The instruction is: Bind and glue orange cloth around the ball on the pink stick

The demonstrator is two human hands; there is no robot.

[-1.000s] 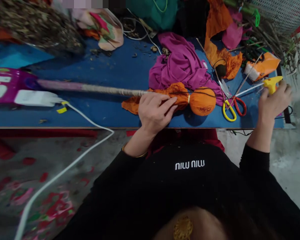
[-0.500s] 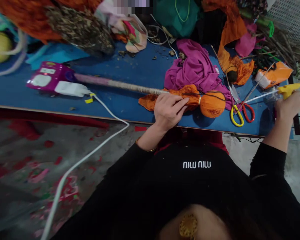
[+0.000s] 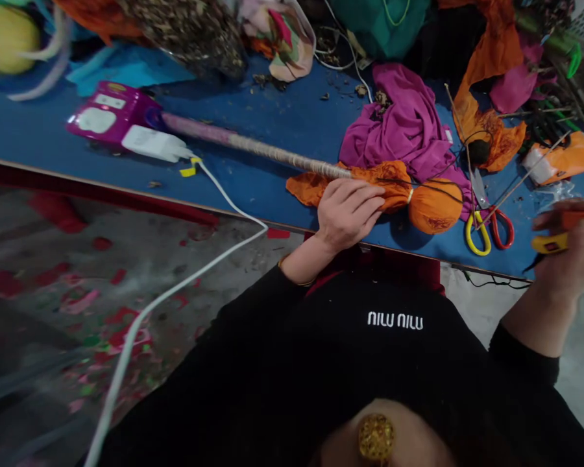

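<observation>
My left hand (image 3: pixel 348 211) is closed around the orange cloth (image 3: pixel 304 188) at the end of a wrapped rod (image 3: pixel 277 153). Right of that hand, the cloth is tied into a round orange ball (image 3: pixel 435 206), with a dark cord lying over it. The rod runs left to a purple device (image 3: pixel 109 120). At the right edge my right hand (image 3: pixel 571 259) grips a yellow and red tool (image 3: pixel 552 242), partly cut off by the frame, with a small orange light on it. Scissors (image 3: pixel 489 227) with yellow and red handles lie between the ball and my right hand.
Behind the ball, magenta cloth (image 3: pixel 403 123) is bunched on the blue table (image 3: pixel 282 110). An orange packet (image 3: pixel 564 159) and thin sticks lie at the right. A white cable (image 3: pixel 189 275) hangs over the front edge. Bags and dried leaves (image 3: pixel 189 32) line the back.
The view has shifted, moving the table items rightward. My right hand has come nearer the front edge and now holds the yellow and red tool upright. My left hand keeps its hold on the cloth.
</observation>
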